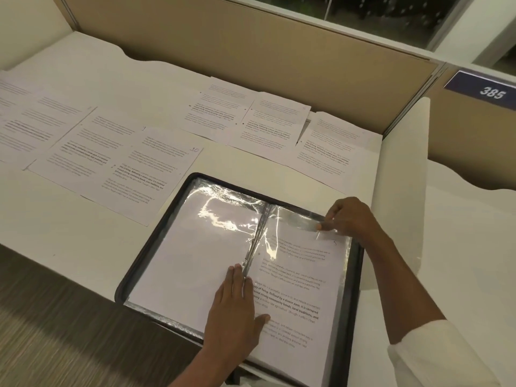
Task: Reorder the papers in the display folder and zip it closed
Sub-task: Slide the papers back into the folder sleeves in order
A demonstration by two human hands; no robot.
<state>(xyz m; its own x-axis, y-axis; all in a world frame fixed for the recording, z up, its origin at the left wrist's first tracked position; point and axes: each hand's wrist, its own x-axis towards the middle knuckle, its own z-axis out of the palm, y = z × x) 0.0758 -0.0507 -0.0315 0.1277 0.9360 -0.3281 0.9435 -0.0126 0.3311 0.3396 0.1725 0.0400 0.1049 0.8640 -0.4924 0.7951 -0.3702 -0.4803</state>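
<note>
So the display folder (152,237) is lying wide open at the near edge of the white bench (69,219), with its black zip edge running all round. There are two pages facing up: the left one (195,261) is blank under a shiny plastic cover, and the right one is a printed page (296,289).

The person's left hand (234,311) is flat by the spine, fingers straight, pressing down. The right hand (349,219) is up at the top right corner, and its fingers (325,225) are pinching the top edge of the clear sleeve (296,219).

Behind the folder there are loose printed sheets in two bunches: about four on the left, including one marked "10" (150,177), and at least three on the right. They overlap, so an exact count is tough. There's one "385" sign (491,92) off to the right.
</note>
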